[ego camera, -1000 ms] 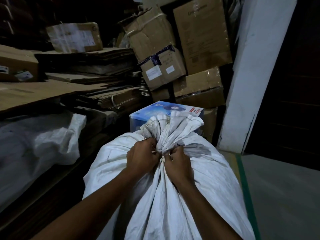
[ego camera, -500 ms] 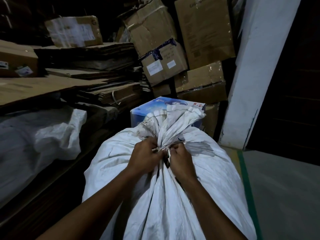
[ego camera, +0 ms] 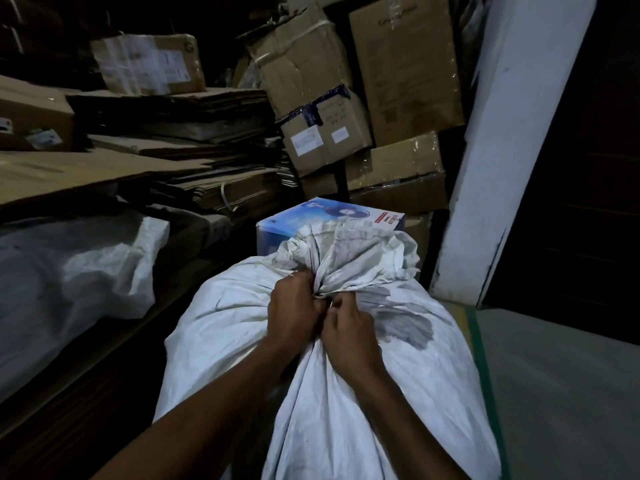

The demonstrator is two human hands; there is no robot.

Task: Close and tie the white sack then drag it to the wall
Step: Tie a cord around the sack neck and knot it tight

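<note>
Nearest the camera, two bare forearms reach forward over the white sack (ego camera: 311, 410), which stands full and bulging on the floor right in front of the person. The left hand (ego camera: 294, 313) and the right hand (ego camera: 349, 334) sit side by side, touching, both with fingers curled tight round the gathered neck (ego camera: 323, 294), just below the crumpled, flaring mouth (ego camera: 346, 251). Whether a tie is already on is hard to tell. The woven cloth looks soft and creased but slick, and the rounded body suggests real weight, so the bunched neck is likely the best place to hold for knotting and dragging; a grip lower on the smooth side would probably slip. Just behind the sack sits a blue box (ego camera: 311, 220), then stacked cardboard boxes (ego camera: 398, 98), with the white wall (ego camera: 502, 168) near on the right.
</note>
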